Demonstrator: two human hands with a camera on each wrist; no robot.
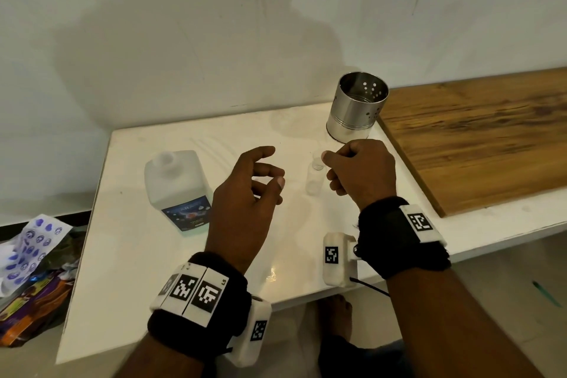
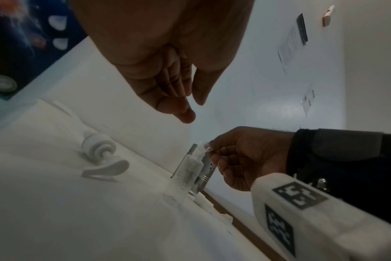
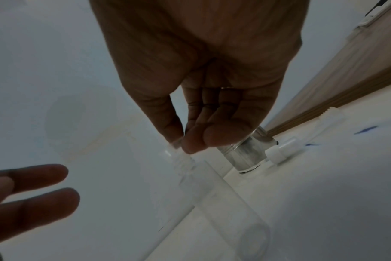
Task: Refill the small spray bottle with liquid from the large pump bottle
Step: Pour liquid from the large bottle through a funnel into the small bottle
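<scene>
The large white pump bottle [image 1: 178, 187] stands left of centre on the white table [image 1: 129, 255], its neck bare. Its pump head [image 2: 103, 157] lies on the table. The small clear spray bottle [image 1: 315, 176] [image 2: 185, 174] [image 3: 223, 203] stands upright with no top on. My right hand [image 1: 326, 163] [image 3: 181, 141] pinches the rim of its neck between thumb and forefinger. The white spray head [image 3: 281, 150] lies beside the metal can. My left hand [image 1: 276, 169] [image 2: 190, 109] hovers between the two bottles, fingers relaxed and holding nothing.
A perforated steel can [image 1: 356, 107] stands just behind the small bottle. A wooden board [image 1: 478, 138] lies to the right. Printed packets [image 1: 33, 270] sit on the floor left of the table. The wall is close behind.
</scene>
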